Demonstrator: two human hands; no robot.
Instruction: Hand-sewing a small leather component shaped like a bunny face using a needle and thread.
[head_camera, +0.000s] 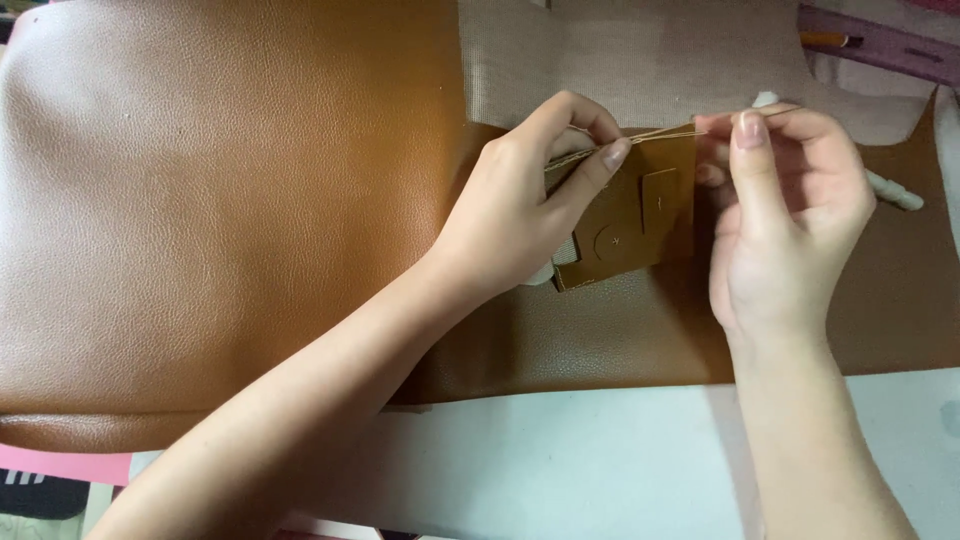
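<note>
My left hand (520, 205) pinches the upper left edge of a small brown leather piece (640, 215) with a circle and a rectangle cut or marked on it. A tan thread (660, 132) runs along the piece's top edge from my left fingertips to my right hand (785, 200). My right hand grips the thread between thumb and forefinger at the piece's right edge; whether it holds a needle is hidden. The piece is lifted just above a large sheet of brown leather (220, 200).
The big leather sheet lies folded over a beige fabric backing (640, 50) on a pale table (600, 460). A white pen-like tool (895, 192) lies under my right hand. A purple ruler (880, 45) and a pencil sit at the top right. A pink item (60, 465) is at the lower left.
</note>
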